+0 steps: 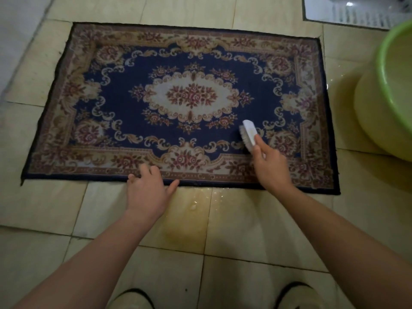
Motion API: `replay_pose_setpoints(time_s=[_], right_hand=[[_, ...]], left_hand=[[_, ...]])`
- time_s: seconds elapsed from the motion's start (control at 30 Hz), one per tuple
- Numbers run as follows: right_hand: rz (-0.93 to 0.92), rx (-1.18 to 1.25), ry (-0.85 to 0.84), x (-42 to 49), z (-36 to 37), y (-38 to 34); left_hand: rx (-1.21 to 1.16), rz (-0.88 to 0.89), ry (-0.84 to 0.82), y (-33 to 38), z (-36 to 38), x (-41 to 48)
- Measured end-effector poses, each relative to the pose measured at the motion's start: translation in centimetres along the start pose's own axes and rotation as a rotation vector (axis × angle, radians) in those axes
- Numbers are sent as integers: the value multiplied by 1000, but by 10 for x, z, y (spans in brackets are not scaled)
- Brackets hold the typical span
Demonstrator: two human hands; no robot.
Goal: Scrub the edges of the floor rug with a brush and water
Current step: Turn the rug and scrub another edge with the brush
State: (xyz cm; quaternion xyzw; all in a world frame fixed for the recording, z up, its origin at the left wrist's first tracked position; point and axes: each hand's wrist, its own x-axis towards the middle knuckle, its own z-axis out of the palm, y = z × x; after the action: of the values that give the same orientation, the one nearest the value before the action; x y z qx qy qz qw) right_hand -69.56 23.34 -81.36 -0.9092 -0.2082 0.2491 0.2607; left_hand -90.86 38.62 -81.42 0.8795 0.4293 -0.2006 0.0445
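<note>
White brush gripped in right hand, bristles on rug | left hand flat, fingers spread, on rug's near edge

our forearms are bare to the frame edge, left hand & right hand bare too. on our feet, pale round-toed shoes w/ dark rims.

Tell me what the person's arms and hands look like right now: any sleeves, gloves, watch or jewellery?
Both are bare. The left hand and right hand wear no gloves, and no sleeve shows on the left forearm or right forearm up to the frame's edge. No watch or bracelet shows at either wrist. The fingers are too blurred to rule out rings.
</note>
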Motion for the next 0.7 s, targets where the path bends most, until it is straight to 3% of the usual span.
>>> replay_pose_setpoints(time_s=[0.07,0.17,0.23,0.3,0.4,0.47,0.6,0.7], right_hand=[[-67,-187,-64,-17,18,-7],[-342,-322,-478,-70,55,-19],[-409,-296,-589,-76,53,-21],[-371,-182,-501,-48,39,-25],[-95,9,-141,0,19,-28],[-42,-63,-62,-4,28,-28],[-426,-348,-535,-70,68,-34],[-438,-232,-534,-45,55,-40]], left_hand=[[-9,-7,-5,1,-2,1],[-61,-14,-8,-3,-4,3],[-90,-29,-4,-9,-6,3],[-125,-54,11,-13,-9,2],[-167,-85,16,-15,-8,-1],[-204,-100,29,-16,-8,-3],[-240,-108,77,-23,-6,-2],[-225,-94,105,-33,0,4]])
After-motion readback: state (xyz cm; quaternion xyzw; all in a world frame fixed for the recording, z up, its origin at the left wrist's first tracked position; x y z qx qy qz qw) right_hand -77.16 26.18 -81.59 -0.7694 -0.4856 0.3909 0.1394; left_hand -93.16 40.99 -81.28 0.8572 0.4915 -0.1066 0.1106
